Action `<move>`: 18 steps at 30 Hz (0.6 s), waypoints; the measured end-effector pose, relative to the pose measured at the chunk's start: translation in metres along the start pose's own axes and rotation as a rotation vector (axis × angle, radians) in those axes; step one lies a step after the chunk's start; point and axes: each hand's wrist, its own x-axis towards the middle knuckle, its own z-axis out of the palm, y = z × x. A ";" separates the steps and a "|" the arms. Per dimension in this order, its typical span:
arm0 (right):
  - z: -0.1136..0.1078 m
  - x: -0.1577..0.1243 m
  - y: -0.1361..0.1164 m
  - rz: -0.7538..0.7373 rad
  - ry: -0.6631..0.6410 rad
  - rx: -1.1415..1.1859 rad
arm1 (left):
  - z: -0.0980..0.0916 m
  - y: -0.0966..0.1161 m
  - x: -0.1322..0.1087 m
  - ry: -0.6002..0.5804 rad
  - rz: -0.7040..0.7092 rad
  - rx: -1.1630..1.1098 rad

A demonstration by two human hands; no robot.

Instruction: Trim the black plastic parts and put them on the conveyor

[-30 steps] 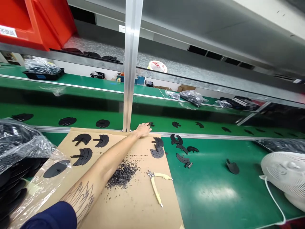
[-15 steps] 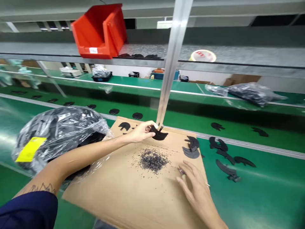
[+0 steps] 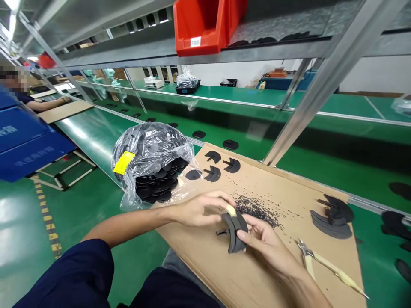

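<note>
A black curved plastic part with a short stem on its left side is between my two hands above the cardboard. My right hand pinches it from the right, thumb across its front face. At its upper left edge, my left hand grips with the fingertips; one fingertip wears a pale yellow cover. Just behind lies a scattered pile of tiny black bits. Nippers with pale yellow handles rest on the cardboard to the right of my right hand.
Several black curved parts lie at the cardboard's far left, others at its right. A clear plastic bag full of black discs stands left. A red bin sits on the shelf above. A slanting metal post rises behind the cardboard.
The view has swung left and down. The black part has come from the far side of the cardboard toward me, and my right hand has moved from beside the pile to take hold of it.
</note>
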 end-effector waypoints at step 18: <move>-0.014 -0.002 0.029 -0.169 0.479 0.103 | -0.042 -0.033 -0.024 0.186 -0.335 0.270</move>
